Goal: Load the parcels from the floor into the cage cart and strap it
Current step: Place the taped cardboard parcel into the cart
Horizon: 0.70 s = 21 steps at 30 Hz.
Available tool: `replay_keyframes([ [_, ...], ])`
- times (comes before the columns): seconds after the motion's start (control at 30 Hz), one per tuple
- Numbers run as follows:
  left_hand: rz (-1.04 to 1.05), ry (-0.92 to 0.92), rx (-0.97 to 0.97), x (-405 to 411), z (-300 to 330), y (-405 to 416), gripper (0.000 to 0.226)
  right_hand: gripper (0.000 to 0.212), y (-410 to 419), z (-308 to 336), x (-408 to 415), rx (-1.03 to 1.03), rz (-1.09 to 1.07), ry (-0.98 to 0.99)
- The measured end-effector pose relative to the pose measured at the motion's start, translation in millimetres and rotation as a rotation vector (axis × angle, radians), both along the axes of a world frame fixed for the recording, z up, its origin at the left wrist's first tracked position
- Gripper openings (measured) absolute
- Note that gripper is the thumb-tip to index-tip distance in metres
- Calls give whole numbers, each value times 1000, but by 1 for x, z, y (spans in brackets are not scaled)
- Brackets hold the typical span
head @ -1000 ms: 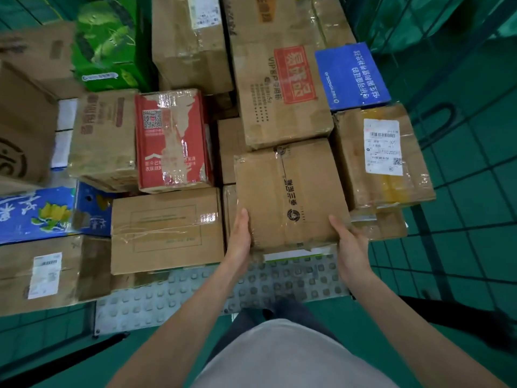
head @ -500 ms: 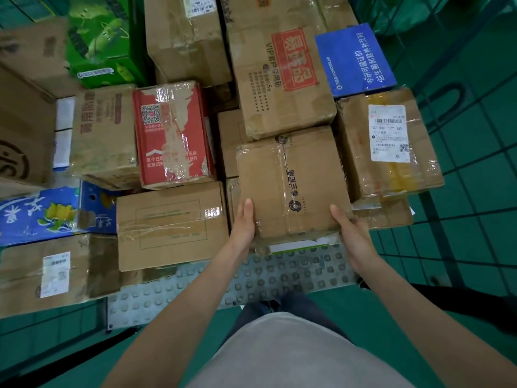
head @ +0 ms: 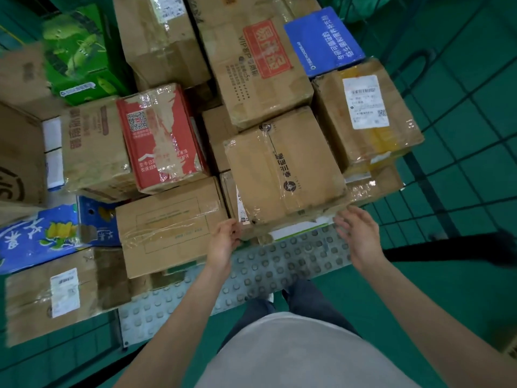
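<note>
both your hands have come off the taped brown parcel (head: 282, 175) since the earlier frame, where they clasped its near corners. it now sits on top of other boxes at the near edge of the stack in the cage cart, tilted a little, clear tape across its top.

your left hand (head: 223, 242) is just near of the parcel's near left corner, fingers loosely curled, holding nothing; whether the fingertips brush the box edge, cannot tell. your right hand (head: 356, 236) is just near of the near right corner, fingers spread and relaxed, not gripping, apart from the box.

right of the parcel, touching it, a taped box with a white label (head: 366, 113). far of that, a blue box (head: 324, 40). far of the parcel, a long brown box with a red print (head: 260, 68). left of it, a red box with a qr code (head: 161, 138), and near of that a plain brown carton (head: 170, 225). far left, a green box (head: 81, 54). near left, a blue box with yellow fruit print (head: 39, 236) and a low brown box with a label (head: 64, 292).

the studded grey cart floor (head: 279, 273) shows bare near of the stack. green wire mesh wall (head: 458, 130) on the right, blurred. your grey shirt and dark trousers fill the near bottom.
</note>
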<state>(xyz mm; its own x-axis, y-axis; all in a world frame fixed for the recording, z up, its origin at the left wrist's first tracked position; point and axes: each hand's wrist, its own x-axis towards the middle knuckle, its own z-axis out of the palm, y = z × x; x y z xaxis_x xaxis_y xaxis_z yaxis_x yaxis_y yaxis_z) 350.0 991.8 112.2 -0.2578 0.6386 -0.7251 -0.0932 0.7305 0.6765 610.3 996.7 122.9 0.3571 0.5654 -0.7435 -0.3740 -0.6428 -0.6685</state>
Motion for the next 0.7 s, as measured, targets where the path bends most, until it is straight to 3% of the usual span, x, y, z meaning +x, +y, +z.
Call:
replay_keyframes([
  [0.1,-75,-12,-23,-3,-5,-15,27,13,-24,6,-13,7,-14,-36],
  [0.33,-337,-32,-43,6,-2,-40,29,20,-100,9,-42,52,-120,-24],
  [0.7,-683,-71,-207,86,-14,-92,28,22,-258,1,-21,8,-581,-28],
])
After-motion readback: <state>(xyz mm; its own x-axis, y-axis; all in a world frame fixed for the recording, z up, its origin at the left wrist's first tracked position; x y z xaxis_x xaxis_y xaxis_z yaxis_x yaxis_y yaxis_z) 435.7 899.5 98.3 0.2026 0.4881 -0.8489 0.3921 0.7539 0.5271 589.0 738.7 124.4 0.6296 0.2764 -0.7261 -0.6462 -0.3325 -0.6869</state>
